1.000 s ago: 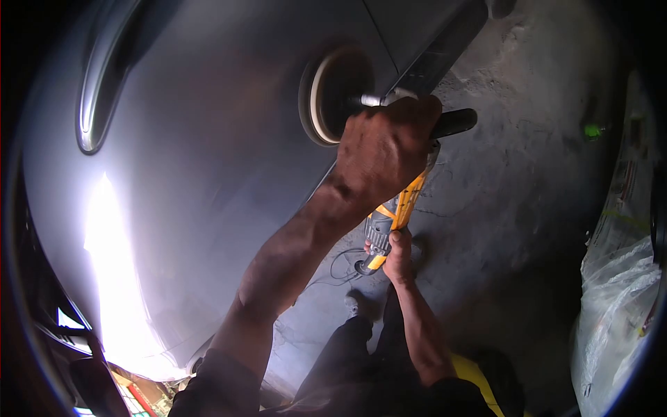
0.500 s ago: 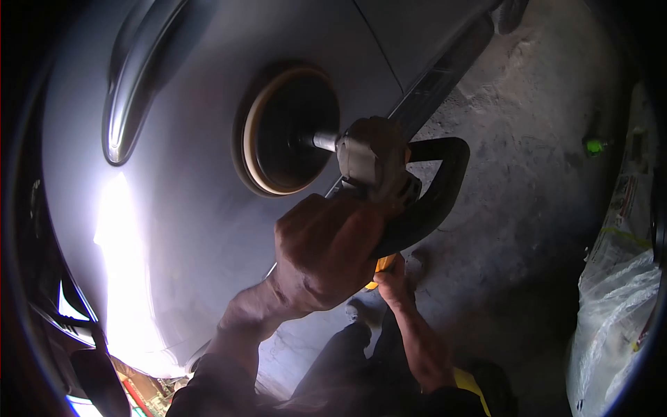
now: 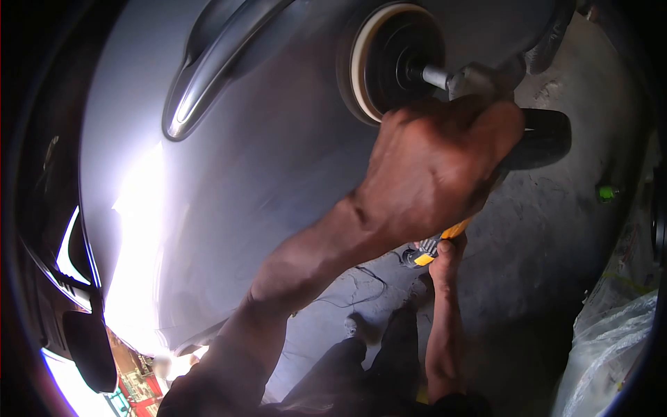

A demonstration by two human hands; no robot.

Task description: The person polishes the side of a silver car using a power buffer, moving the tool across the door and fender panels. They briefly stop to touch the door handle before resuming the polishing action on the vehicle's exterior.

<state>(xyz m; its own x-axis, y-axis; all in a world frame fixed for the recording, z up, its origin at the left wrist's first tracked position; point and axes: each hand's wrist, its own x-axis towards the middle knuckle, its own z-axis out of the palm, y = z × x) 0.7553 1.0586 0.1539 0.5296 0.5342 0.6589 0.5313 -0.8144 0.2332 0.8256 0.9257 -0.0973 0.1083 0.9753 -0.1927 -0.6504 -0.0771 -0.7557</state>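
My left hand (image 3: 438, 160) is closed around the front of a yellow and black power polisher (image 3: 455, 229), near its grey gear head (image 3: 479, 80). My right hand (image 3: 447, 258) grips the rear of the body, lower down. The round polishing pad (image 3: 399, 62), black-backed with a pale edge, faces the dark grey car panel (image 3: 264, 187); it appears to lie against the surface, slightly tilted. A black loop handle (image 3: 549, 139) juts out to the right of my left hand, which hides part of the tool.
The car's door handle (image 3: 184, 118) protrudes at upper left, and a side mirror (image 3: 90, 347) at lower left. A cord (image 3: 354, 300) lies on the concrete floor (image 3: 528, 229). Clear plastic sheeting (image 3: 611, 340) hangs at right, near a small green object (image 3: 608, 193).
Both hands have carried the polisher up and to the right across the panel, farther from the door handle. My left arm is stretched out more. The view has shifted somewhat too.
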